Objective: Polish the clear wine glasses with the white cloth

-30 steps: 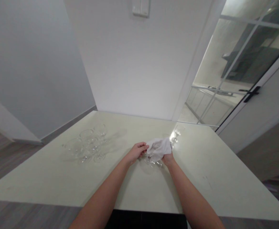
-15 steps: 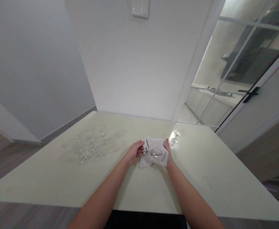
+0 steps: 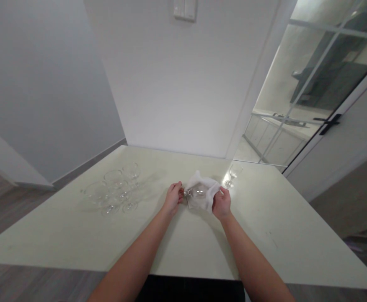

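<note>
A clear wine glass point(image 3: 198, 192) lies on its side between my hands, its bowl toward the right. My left hand point(image 3: 173, 198) is closed on the glass by its stem and foot. A white cloth point(image 3: 209, 183) drapes behind and around the bowl. My right hand point(image 3: 221, 204) grips the cloth at the bowl's rim end, fingers curled in; its fingertips are partly hidden by the cloth. Just beyond my right hand, another wine glass point(image 3: 229, 183) stands upright on the table.
Several wine glasses point(image 3: 116, 184) stand grouped on the left of the pale table point(image 3: 265, 243). A white wall point(image 3: 177, 96) rises behind the table's far edge. At the right is a glazed door with a black handle point(image 3: 329, 124).
My right hand has turned from supporting the cloth under the bowl to grasping its edge. The cloth has bunched up over the far side, and the glass has shifted slightly left and away.
</note>
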Tool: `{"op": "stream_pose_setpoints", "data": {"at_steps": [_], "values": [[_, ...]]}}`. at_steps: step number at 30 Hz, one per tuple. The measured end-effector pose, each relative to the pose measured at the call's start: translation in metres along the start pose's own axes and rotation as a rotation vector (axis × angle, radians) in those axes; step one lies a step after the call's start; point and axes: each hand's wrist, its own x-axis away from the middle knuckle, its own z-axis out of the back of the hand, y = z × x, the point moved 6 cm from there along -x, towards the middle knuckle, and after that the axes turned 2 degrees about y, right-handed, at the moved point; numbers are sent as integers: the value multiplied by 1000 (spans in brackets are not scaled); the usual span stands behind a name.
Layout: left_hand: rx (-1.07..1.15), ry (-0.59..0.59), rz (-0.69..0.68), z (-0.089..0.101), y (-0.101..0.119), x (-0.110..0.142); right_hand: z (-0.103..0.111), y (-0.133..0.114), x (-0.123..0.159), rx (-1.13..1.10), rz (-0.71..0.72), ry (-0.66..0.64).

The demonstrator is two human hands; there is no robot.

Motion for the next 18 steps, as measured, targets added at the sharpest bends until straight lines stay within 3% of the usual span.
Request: {"op": "stream_pose_setpoints", "data": {"at_steps": [5,11,18], "values": [[87,98,-84,6,9,2,-9,3,-2,165,138,-157],[87,117,-96,7,13,1,-13,-5,-1,297,231,-160],[-149,-84,-87,-6,16,4,-2,3,-7,365,241,-180]]}}
